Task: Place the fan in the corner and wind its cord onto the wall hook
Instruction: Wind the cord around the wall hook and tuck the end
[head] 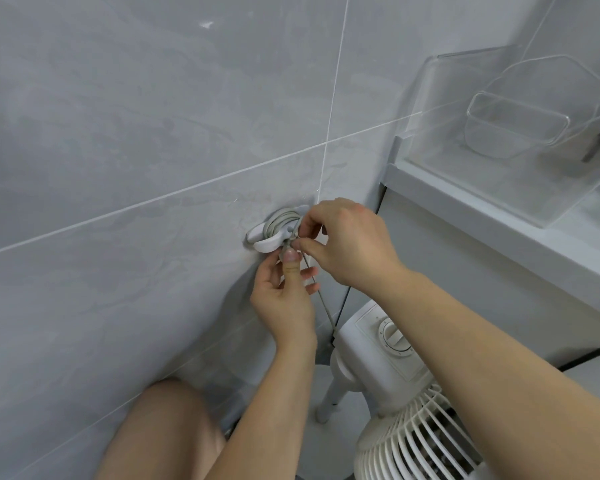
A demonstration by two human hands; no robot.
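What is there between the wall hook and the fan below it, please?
In the head view, a taut stretch of grey cord runs from the wall hook down to the fan. Both hands pinch it near the hook.

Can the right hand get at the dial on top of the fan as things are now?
Probably yes. The dial lies bare on the fan, just below the right hand, with nothing between. That hand, though, now pinches the cord at the hook.

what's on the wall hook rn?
Several loops of grey cord sit wound on the white plastic wall hook. The right hand and left hand pinch the cord beside it, covering the cord's end and the hook's right side.
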